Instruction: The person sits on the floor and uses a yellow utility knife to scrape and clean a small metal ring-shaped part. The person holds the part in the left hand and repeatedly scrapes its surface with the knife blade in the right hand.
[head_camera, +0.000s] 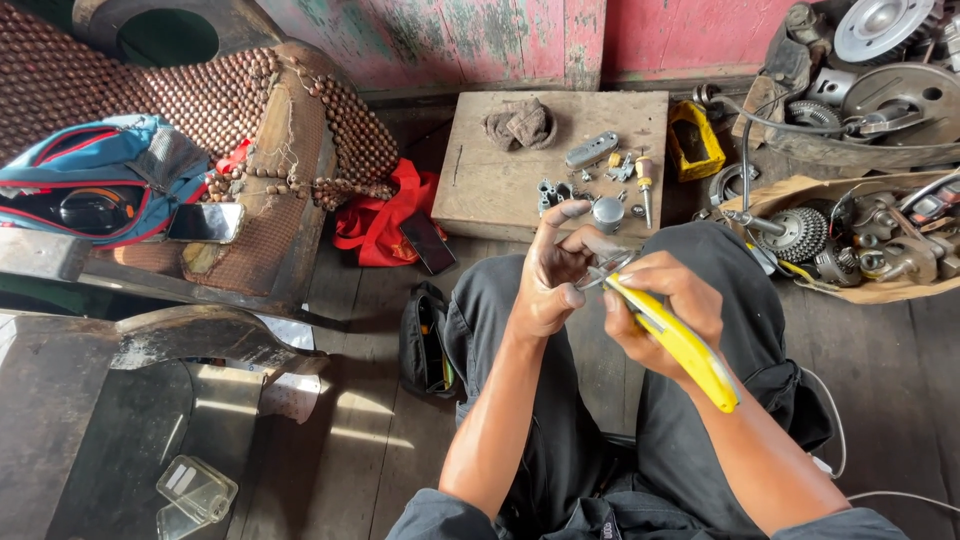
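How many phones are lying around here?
2: one phone on the beaded seat beside the blue bag, another on the floor against the red cloth. Others may be hidden.

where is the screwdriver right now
In the head view it lies on the wooden board ahead of the knees, at the board's right side, the screwdriver beside small metal parts.

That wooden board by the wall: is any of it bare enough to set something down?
Yes: the wooden board is bare on its left part, below the rag. Its right side is crowded with small metal parts and a screwdriver. The cardboard of gears is full.
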